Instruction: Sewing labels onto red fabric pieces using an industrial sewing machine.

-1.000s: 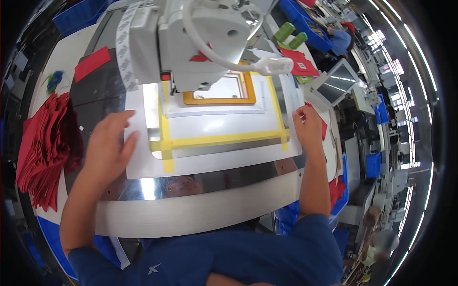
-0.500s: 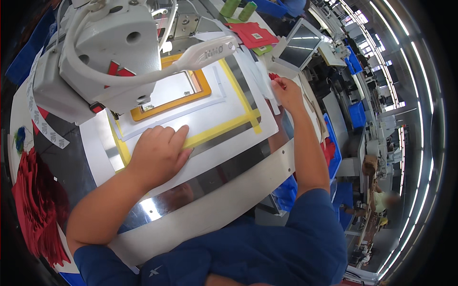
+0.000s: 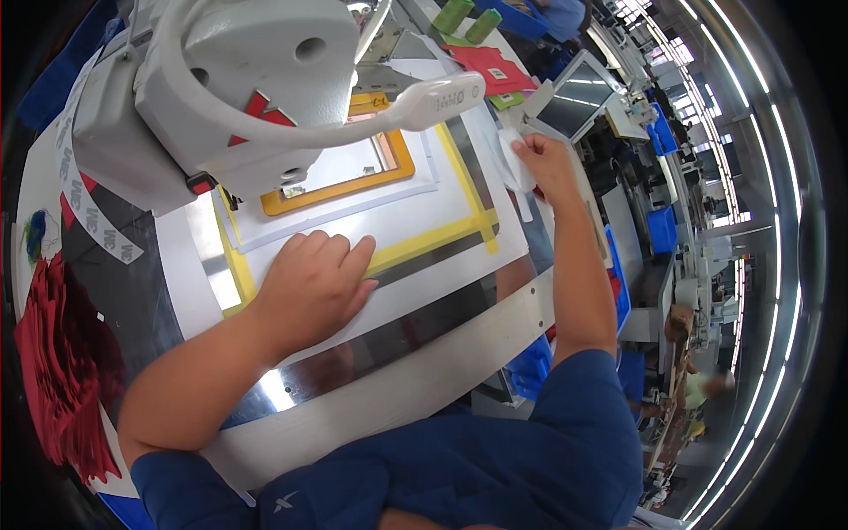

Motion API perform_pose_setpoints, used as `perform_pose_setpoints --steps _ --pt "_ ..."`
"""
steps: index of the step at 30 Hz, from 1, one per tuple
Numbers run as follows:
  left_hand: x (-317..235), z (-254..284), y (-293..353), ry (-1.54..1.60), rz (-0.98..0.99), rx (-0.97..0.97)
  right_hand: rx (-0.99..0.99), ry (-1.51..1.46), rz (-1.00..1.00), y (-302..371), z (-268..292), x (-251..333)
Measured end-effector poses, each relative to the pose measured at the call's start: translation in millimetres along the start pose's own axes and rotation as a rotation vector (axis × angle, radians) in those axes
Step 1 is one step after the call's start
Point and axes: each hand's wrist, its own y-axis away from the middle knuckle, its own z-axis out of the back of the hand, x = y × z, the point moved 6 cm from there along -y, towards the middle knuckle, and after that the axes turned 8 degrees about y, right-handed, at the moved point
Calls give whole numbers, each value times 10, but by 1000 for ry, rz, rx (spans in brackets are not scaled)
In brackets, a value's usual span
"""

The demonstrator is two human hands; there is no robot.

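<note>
My left hand (image 3: 309, 287) lies palm down on a white sheet (image 3: 424, 221) edged with yellow tape, its fingers stretched out and holding nothing. Beyond it, an orange-yellow frame (image 3: 402, 165) sits on the sheet beneath the head of a grey-white sewing machine (image 3: 256, 88). Off to the right, my right hand (image 3: 549, 168) has its thumb and fingers pinched at the edge of a thin white piece (image 3: 514, 166). Whether that piece is paper or cloth I cannot tell.
A pale curved hose with a white nozzle (image 3: 442, 99) arches over the work. Dark red fabric pieces (image 3: 57, 371) are heaped at left. Green thread cones (image 3: 453, 16), a red cloth (image 3: 495, 69) and a tablet-like screen (image 3: 579, 95) stand at the back right. Blue bins (image 3: 528, 367) are below right.
A small red piece at my right fingertips no longer shows; the fingers are now at the white piece. My left hand stays on the sheet. The whole view has shifted slightly.
</note>
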Motion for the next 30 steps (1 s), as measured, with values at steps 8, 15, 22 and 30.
perform_pose_setpoints --steps 8,15,22,30 --pt "9 8 -11 11 -7 18 110 76 121 -97 -185 47" --pt "-101 -51 25 -31 -30 54 159 142 182 244 -194 638" --pt "-475 -283 254 -64 -261 183 716 13 909 1253 -965 2301" --pt "-328 -157 166 -111 -20 73 588 347 790 1133 -1698 2179"
